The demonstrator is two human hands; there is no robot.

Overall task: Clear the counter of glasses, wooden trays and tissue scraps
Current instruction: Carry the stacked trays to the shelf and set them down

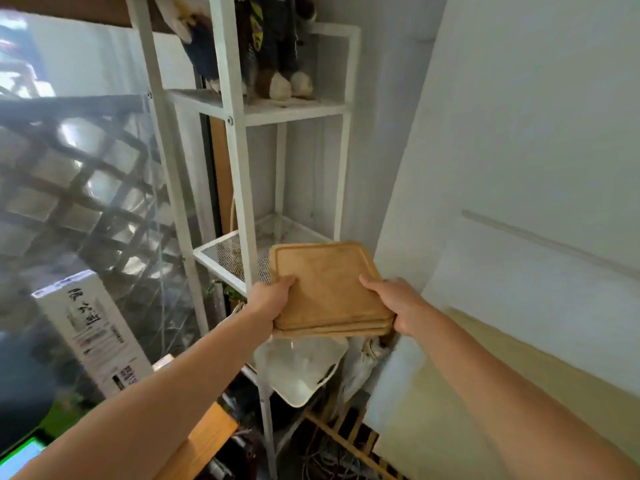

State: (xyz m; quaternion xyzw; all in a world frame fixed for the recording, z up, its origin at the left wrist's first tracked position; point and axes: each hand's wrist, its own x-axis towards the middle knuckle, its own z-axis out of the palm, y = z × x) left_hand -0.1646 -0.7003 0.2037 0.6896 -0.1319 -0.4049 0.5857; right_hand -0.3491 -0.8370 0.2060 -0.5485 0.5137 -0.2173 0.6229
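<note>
Holding a stack of wooden trays (329,282) between both hands, the person has both forearms stretched forward and slightly inward, so that they converge on the near edge of the stack. The left hand (272,304) grips the near left corner: its thumb (285,282) lies flat on the top tray and the remaining fingers are curled underneath, out of sight. The right hand (400,304) grips the near right corner in the same way, with its thumb (372,284) pressed on the top surface and the fingers wrapped below the edge. Both grips are clamped on the stack, and the wrists are close to straight. Between the two hands, the near side of the stack shows several layered edges, aligned with each other. The top tray is square with rounded corners and a shallow groove running just inside its rim. Beyond the grip, the far edge of the stack reaches the front of a mesh shelf (225,251) in a white metal rack (239,168); whether the stack touches that shelf cannot be determined. Higher up on the rack, well above the hands, stuffed toys (277,46) stand on the next shelf. Directly below the grip sits a white plastic bag (301,368), with a wooden slatted frame (346,431) further down to its right. To the left of the left forearm, a printed white box (93,334) stands upright against the window.
</note>
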